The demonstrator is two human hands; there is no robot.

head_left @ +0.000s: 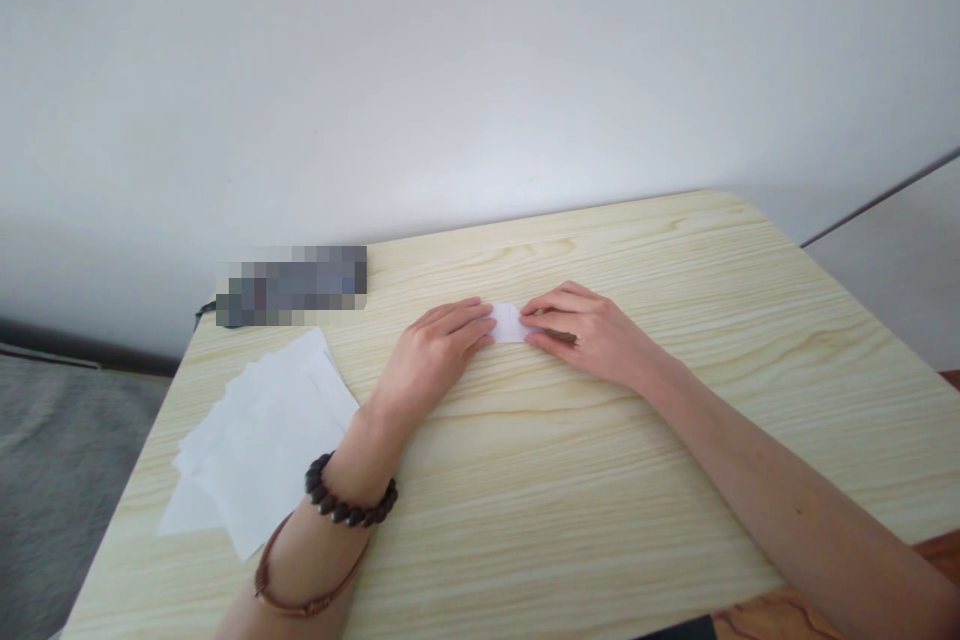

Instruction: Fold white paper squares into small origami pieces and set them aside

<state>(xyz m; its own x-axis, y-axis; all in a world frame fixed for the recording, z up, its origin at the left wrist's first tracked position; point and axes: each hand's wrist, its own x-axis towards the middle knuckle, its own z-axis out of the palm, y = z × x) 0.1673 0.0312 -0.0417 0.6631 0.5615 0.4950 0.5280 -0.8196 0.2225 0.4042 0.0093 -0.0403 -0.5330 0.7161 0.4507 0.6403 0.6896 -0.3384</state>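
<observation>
A small folded piece of white paper lies on the light wooden table, near its middle. My left hand rests flat on the table with its fingertips pressing the paper's left end. My right hand lies flat on the other side, its fingers stretched out over the paper's right end. Most of the paper is covered by the fingers. My left wrist wears a dark bead bracelet and a thin brown cord.
A loose pile of white paper sheets lies at the table's left side. A blurred dark object sits at the back left edge. A pale wall stands right behind the table. Grey floor shows at far left.
</observation>
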